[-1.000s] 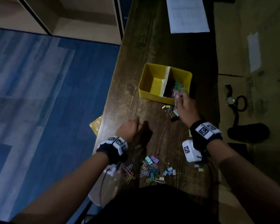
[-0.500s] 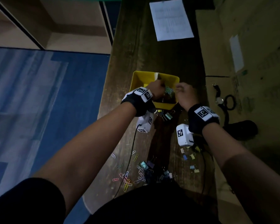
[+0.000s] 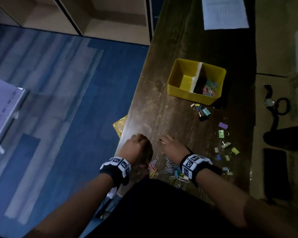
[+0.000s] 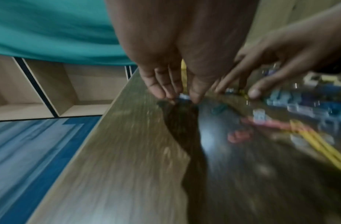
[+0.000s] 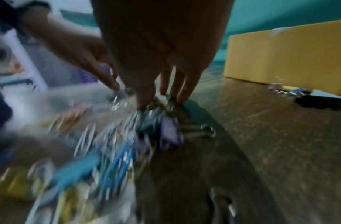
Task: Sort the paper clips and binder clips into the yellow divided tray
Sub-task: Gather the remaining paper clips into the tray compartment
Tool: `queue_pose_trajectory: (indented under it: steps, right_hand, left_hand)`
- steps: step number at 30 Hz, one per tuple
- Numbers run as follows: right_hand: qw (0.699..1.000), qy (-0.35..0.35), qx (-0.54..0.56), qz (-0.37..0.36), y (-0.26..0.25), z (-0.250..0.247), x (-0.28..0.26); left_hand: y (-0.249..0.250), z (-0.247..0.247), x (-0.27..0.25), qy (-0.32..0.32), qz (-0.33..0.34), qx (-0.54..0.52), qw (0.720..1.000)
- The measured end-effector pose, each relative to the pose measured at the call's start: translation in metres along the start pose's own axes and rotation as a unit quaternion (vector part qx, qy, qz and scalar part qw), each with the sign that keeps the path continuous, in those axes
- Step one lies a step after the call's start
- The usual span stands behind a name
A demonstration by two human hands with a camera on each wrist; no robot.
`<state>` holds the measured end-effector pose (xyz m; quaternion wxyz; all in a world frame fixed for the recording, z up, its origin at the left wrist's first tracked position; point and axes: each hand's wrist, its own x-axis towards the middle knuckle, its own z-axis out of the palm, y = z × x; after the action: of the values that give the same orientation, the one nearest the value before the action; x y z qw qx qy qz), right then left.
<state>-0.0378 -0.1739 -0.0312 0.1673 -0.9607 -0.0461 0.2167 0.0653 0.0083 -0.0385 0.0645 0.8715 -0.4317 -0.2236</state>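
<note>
The yellow divided tray (image 3: 177, 90) stands mid-table with a white divider (image 3: 197, 78); coloured paper clips (image 3: 209, 88) lie in its right compartment, and the left one looks bare. A mixed pile of paper clips (image 3: 169, 169) lies at the near edge. Binder clips are scattered to the right (image 3: 222, 133) and just in front of the tray (image 3: 202, 110). My left hand (image 3: 136, 143) (image 4: 183, 97) pinches a small bluish clip against the table. Beside it my right hand (image 3: 169, 145) (image 5: 160, 100) sets spread fingertips on the pile, next to a purple binder clip (image 5: 171, 131). Both wrist views are blurred.
The dark wooden table (image 3: 162, 83) has its left edge close to my left hand, with blue floor below. A white sheet of paper (image 3: 223, 12) lies at the far end. A yellow packet (image 3: 120, 124) pokes out under the left edge. Black cables (image 3: 282, 107) lie to the right.
Half a second ago both hands were at the tray; both have since pulled back to the pile at the near edge.
</note>
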Motion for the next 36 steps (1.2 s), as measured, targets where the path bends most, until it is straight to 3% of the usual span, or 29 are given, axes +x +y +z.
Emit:
queue_pose_trajectory:
  steps: [5, 9, 12, 16, 20, 28, 36]
  right_hand:
    - [1.0, 0.018, -0.005, -0.008, -0.009, 0.01, -0.016]
    - [0.999, 0.01, 0.013, 0.047, -0.006, 0.017, -0.025]
    - [0.996, 0.021, 0.02, 0.088, -0.012, 0.022, -0.029]
    - [0.988, 0.061, 0.014, 0.14, -0.019, 0.033, -0.037]
    - [0.977, 0.079, 0.053, 0.193, -0.019, 0.037, -0.047]
    - [0.98, 0.082, -0.014, 0.183, -0.017, 0.043, -0.058]
    - [0.987, 0.04, -0.009, 0.156, -0.012, 0.042, -0.053]
  left_hand:
    - [-0.006, 0.016, -0.023, 0.0, -0.027, 0.017, 0.999]
    - [-0.001, 0.013, -0.017, -0.003, -0.058, 0.033, 0.998]
    - [-0.001, 0.013, -0.012, -0.033, -0.038, 0.062, 0.997]
    - [0.006, 0.012, -0.011, -0.041, -0.026, -0.03, 0.998]
    - [0.011, 0.021, -0.012, -0.035, -0.012, -0.035, 0.999]
    - [0.026, 0.025, -0.023, -0.005, -0.031, 0.027, 0.999]
    - [0.034, 0.017, -0.014, -0.042, 0.002, 0.012, 0.999]
